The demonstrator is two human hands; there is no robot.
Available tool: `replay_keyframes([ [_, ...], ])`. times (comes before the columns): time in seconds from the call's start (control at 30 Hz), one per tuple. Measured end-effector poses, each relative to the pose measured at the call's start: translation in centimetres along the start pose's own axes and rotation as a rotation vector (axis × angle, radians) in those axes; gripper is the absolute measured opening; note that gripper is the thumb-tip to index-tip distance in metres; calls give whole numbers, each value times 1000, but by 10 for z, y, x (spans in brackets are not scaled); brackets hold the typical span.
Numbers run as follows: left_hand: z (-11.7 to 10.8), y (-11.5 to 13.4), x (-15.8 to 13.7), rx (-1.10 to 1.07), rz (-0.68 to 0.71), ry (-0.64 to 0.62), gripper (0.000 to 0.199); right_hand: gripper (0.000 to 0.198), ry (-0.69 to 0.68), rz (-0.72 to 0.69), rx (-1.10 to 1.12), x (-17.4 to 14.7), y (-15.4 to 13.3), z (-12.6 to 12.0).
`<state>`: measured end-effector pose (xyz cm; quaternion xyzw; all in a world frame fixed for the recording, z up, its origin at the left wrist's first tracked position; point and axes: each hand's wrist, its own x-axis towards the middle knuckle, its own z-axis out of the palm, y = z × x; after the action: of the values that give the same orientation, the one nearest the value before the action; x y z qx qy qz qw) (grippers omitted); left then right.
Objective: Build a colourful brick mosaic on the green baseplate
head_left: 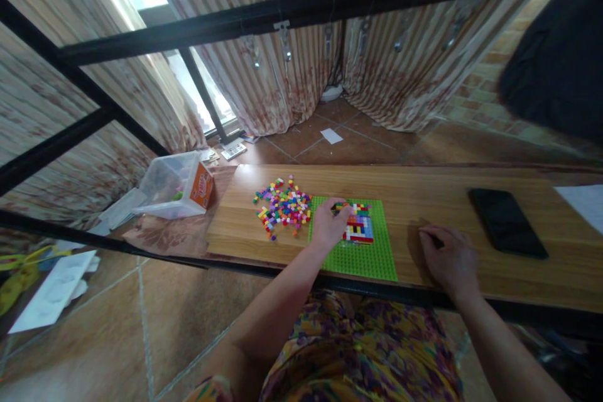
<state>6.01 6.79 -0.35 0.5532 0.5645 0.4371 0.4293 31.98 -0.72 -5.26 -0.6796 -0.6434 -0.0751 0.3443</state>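
A green studded baseplate (362, 264) lies on the wooden table, with a flat build of coloured toy bricks (360, 229) on it in red, white, blue and yellow. My left hand (330, 225) is over the plate's left part, its fingers pinched at the upper left edge of the build. Whatever sits between those fingertips is too small and hidden to make out. To the right of the plate, my right hand (450, 257) rests on the tabletop with its fingers curled in, and nothing shows in it. Left of the plate spreads a pile of small loose bricks (285, 204).
A black phone (507, 223) lies on the table (424, 191) to the right, with white paper (584, 204) beyond it. A clear plastic box (167, 185) with an orange label stands off the table's left end. A black metal bar (301, 9) crosses ahead, before curtains.
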Motion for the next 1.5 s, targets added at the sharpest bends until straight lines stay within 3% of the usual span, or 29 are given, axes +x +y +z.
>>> replay_keyframes([
  [0.3,6,-1,1,-120,-97,-11,23,27,10,16,-8,0,0,1],
  [0.77,9,5,-3,-178,-123,-33,23,27,-10,18,2,-1,-1,-2],
  [1.23,14,3,-4,-110,-58,-18,18,29,-22,15,-41,-1,0,-3],
  [1.37,9,7,-11,-29,12,46,25,29,-23,2,-36,0,-1,-4],
  [1.5,-9,6,-23,33,104,150,28,29,-27,-2,-28,0,-1,-4],
])
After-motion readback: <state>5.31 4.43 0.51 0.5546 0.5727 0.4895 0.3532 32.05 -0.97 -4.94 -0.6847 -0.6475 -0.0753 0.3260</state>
